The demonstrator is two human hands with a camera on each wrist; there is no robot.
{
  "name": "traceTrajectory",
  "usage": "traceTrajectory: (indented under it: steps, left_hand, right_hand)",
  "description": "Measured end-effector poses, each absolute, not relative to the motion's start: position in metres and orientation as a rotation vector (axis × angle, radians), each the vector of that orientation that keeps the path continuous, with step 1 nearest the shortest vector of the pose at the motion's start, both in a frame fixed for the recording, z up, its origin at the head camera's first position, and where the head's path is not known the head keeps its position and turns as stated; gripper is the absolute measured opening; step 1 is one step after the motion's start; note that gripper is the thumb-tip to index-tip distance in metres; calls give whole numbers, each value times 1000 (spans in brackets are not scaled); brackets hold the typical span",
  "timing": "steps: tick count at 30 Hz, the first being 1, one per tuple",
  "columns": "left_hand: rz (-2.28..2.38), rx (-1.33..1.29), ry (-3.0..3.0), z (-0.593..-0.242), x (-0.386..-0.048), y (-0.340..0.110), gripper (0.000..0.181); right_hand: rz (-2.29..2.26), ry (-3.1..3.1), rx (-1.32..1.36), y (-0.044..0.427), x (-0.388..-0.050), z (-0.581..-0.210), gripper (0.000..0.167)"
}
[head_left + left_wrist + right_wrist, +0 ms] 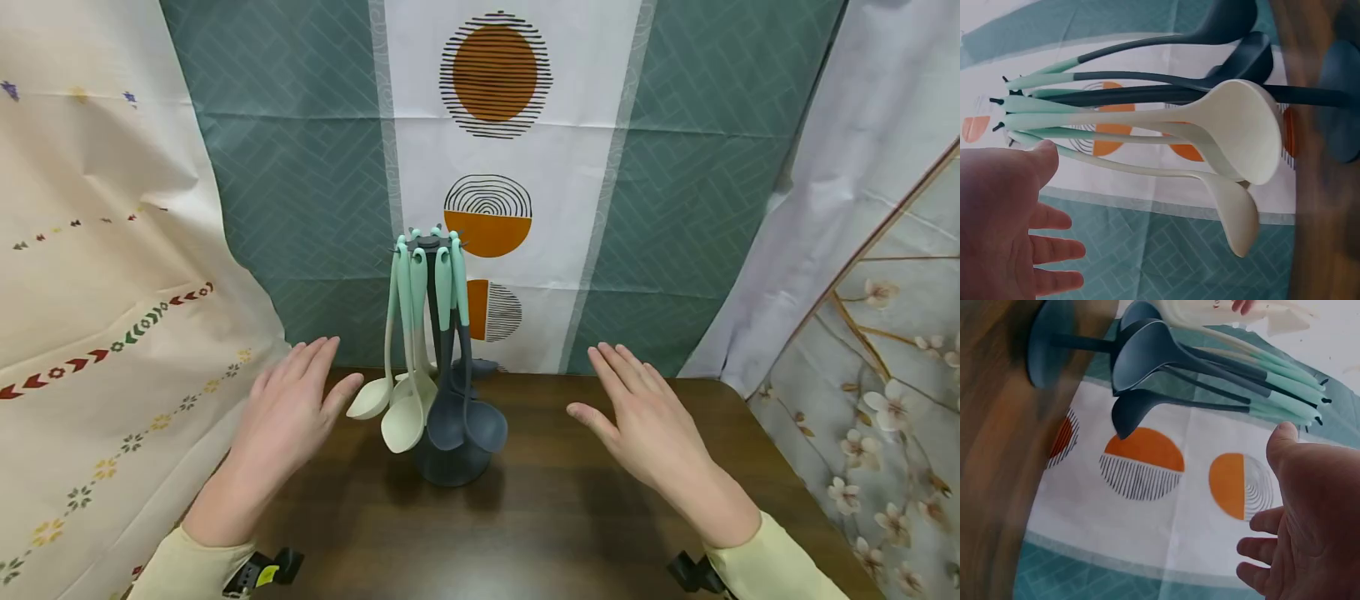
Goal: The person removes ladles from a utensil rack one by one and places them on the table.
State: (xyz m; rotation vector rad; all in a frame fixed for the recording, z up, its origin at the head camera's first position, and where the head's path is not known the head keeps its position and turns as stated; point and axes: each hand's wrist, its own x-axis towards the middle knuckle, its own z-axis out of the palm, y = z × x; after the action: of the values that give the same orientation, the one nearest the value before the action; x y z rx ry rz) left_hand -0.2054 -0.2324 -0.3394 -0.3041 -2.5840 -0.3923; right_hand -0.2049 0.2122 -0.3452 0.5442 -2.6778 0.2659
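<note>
A dark utensil stand (450, 467) with a round base stands on the brown table, ladles hanging by mint-green handles from its top ring. Cream ladles (402, 423) hang on its left side, and dark blue-grey ladles (486, 427) on its right. My left hand (288, 408) is held in the air left of the stand, fingers straight, near a cream ladle (1241, 131) but apart from it. To the right of the stand hovers my right hand (645, 412), fingers extended and holding nothing. In the right wrist view the dark ladles (1144, 356) hang beyond its thumb.
The wooden table (540, 517) reaches back to a green and white cloth (300, 167) with orange circle patterns. A cream patterned cloth (90, 292) hangs at the left, and a floral curtain (885, 450) at the right. Each wrist wears a black strap.
</note>
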Motion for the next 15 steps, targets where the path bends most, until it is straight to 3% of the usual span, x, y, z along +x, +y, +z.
traceTrajectory:
  steps: [15]
  left_hand:
    - [-460, -366, -2511, -301, -226, -223, 67]
  right_hand:
    - [320, -2642, 637, 171, -226, -312, 88]
